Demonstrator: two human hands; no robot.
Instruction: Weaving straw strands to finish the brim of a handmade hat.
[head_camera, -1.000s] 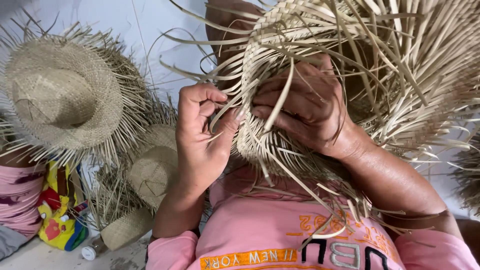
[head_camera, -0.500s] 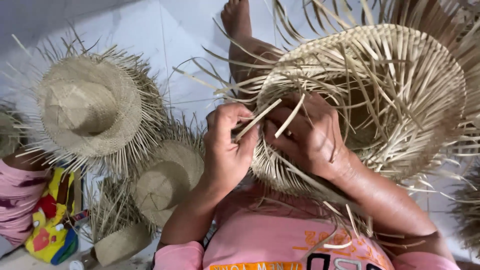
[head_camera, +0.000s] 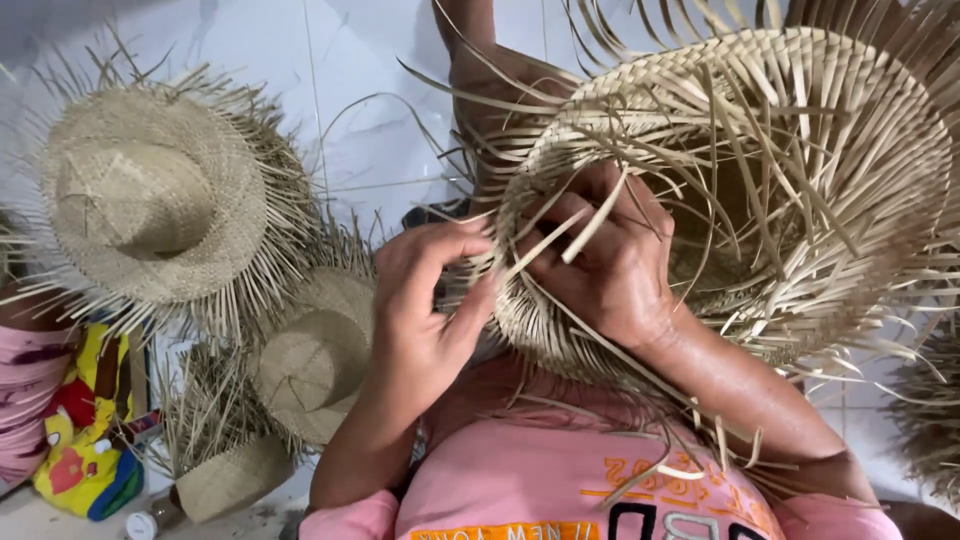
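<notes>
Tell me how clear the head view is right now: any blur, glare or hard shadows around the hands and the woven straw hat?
Head view: even, soft light, no hard shadows; the left hand and right hand on the unfinished woven straw hat look sharp; slight sheen on the white tiled floor, no real glare; the finished straw hat at left is clear too.

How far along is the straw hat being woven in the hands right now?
Done: the crown and most of the brim of the straw hat look woven. In hand: the left hand and right hand pinch loose strips at the brim edge. Left: long unwoven strands stick out all round the rim. Beside it on the floor, a hat with a frayed edge lies crown up.
</notes>
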